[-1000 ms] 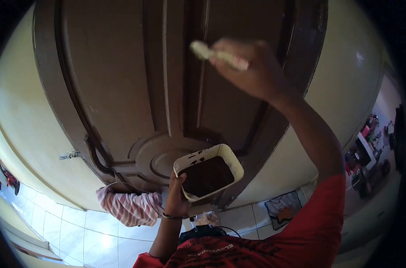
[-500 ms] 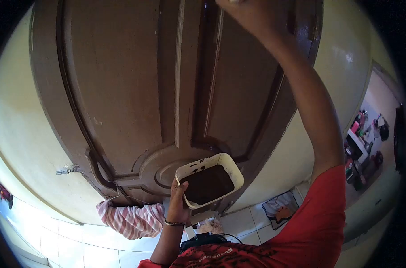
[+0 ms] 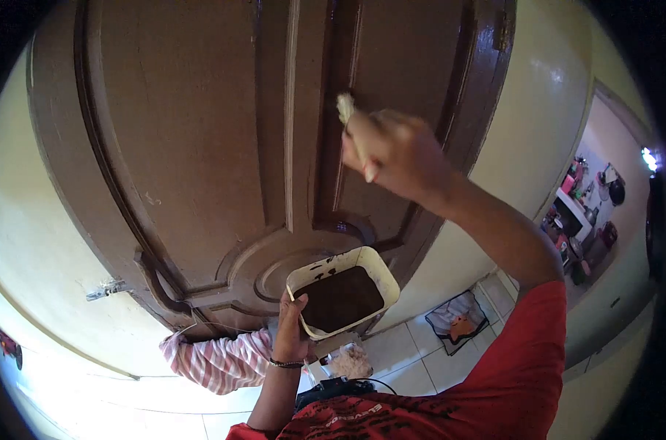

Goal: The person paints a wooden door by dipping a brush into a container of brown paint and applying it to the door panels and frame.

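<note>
Indoors, up against a tall dark-brown panelled door [image 3: 179,125], pale yellow wall [image 3: 546,110] either side. Down low in front of it, a cream rectangular plastic tub [image 3: 381,275] of dark liquid [image 3: 344,299], held by the left hand [image 3: 290,330], thumb at the rim, other fingers mostly hidden. Higher up, a slim pale brush-like tool [image 3: 360,139], blurry, closed tight in the right hand [image 3: 406,158]. Probably light and stiff, best gripped mid-handle. Tub's likely a bit flexy and sloshy, so best supported from below.
</note>
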`<state>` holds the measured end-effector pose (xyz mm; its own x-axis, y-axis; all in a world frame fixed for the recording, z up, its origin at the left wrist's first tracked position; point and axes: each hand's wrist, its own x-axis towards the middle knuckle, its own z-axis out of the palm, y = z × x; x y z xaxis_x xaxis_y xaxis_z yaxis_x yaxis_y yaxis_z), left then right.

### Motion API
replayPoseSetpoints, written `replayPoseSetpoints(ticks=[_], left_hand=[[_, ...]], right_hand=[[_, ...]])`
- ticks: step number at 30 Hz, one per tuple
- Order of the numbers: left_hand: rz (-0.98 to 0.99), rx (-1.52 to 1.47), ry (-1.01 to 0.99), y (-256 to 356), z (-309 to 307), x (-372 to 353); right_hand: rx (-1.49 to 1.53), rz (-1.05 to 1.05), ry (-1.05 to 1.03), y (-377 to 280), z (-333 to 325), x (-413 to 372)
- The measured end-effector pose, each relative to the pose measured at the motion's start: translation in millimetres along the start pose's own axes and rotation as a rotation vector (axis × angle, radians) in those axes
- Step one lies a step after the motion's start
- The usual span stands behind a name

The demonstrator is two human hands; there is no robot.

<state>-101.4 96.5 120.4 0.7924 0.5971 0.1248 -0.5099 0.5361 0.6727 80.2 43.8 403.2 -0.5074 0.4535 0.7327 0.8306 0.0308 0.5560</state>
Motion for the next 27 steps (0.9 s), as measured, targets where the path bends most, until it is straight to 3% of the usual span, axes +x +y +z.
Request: replayPoseSetpoints(ticks=[5,7,11,14,16,18,27], left_hand=[[0.009,-0.098,0.065,-1.9,5.0,-7.0],[0.006,-0.096,0.061,-4.9,1.3,-8.0],[0.014,-0.091,0.057,-2.4,7.7,-13.0],[0.047,-0.068,0.104,-7.1,4.3,-12.5],[0.036,-0.076,0.159,-10.6,-0.4,-14.2],[0.082,-0.055,0.124,-12.0,-3.5,-11.0],[0.043,-0.072,0.124,-22.4,-3.1,-10.7]], right_hand=[[-0.120,0.161,0.223,35.5,-44.3,59.1],[0.000,0.107,0.373,62.5,-51.1,92.1],[-0.147,-0.029,0.369,81.1,-45.2,98.9],[-0.248,0.066,0.178,66.0,-27.0,66.7],[-0.187,-0.179,0.207,51.8,-12.1,39.1],[-0.223,-0.058,0.056,25.2,-2.1,4.7],[-0.074,-0.162,-0.212,-44.9,26.1,-104.8]])
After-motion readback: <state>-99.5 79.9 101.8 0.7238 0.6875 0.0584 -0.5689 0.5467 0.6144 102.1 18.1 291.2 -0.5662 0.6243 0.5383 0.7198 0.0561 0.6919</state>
